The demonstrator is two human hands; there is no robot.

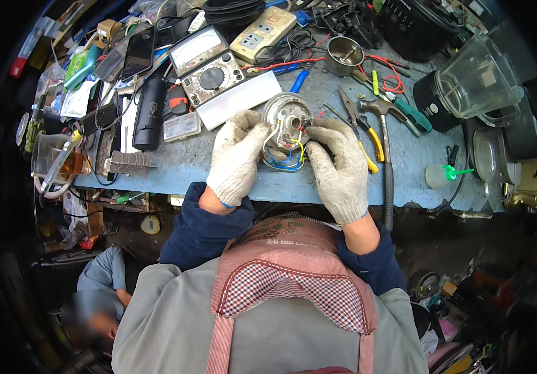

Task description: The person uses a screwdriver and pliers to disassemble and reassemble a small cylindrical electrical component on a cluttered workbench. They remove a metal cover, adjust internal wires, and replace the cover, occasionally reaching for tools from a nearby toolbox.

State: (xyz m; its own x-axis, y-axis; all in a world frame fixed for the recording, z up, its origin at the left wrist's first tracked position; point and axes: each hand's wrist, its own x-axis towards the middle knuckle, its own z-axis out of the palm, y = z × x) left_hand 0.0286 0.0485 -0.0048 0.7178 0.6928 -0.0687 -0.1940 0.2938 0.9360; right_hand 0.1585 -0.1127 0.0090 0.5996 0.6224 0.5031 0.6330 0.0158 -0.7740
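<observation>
Between my two gloved hands, near the front edge of the blue bench, is a round metal appliance part [275,115] with a central hub. Blue, white and yellow-green wires [298,149] hang from its near side. My left hand [237,146] grips the part's left edge, thumb and fingers bent around it. My right hand [338,156] is at the right edge, fingers curled together by the wires; the fingertips are partly hidden. Both hands wear white knitted gloves, grubby at the fingers. Just right of my right hand lie yellow-handled pliers [368,134] and a hammer [386,156].
An analog multimeter [211,78] and a power strip [262,34] stand behind. A metal cup [344,56] sits farther back. At right are a clear blender jug [477,81] and a small green-tipped bottle [440,176]. Another person [103,283] is low at the left.
</observation>
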